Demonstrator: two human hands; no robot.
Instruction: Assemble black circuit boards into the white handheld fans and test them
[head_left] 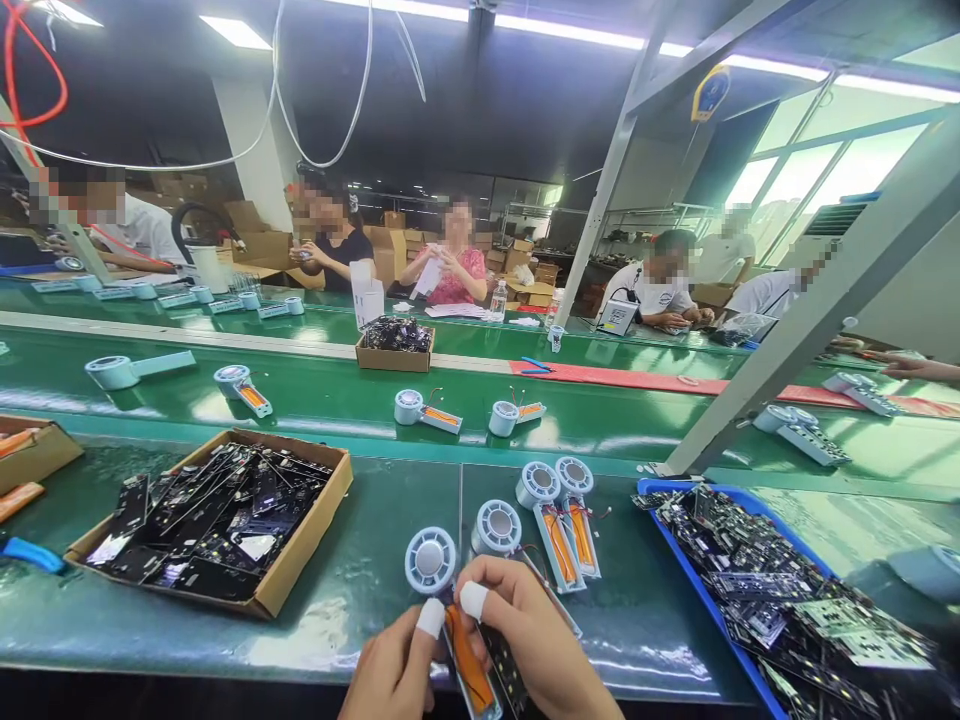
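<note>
At the near bench edge, my left hand [397,665] is closed on the handle of a light-blue handheld fan housing [430,560], its round grille facing up. An orange-wrapped battery [469,665] lies in the open handle. My right hand [536,640] is closed against the handle's right side, with a dark circuit board [508,672] under its fingers. Both thumbs wear white coverings, and their tips nearly meet over thin wires at the handle's top. What the fingertips pinch is hidden. Just beyond my right hand lies another fan housing [498,527], its handle partly covered.
A cardboard box [274,590] of dark circuit boards stands left, a blue tray [716,625] of boards right. Two fan housings [559,545] lie ahead. More fan units [409,405] sit on the green conveyor [330,400]. A slanted metal post [795,310] rises right; several people work opposite.
</note>
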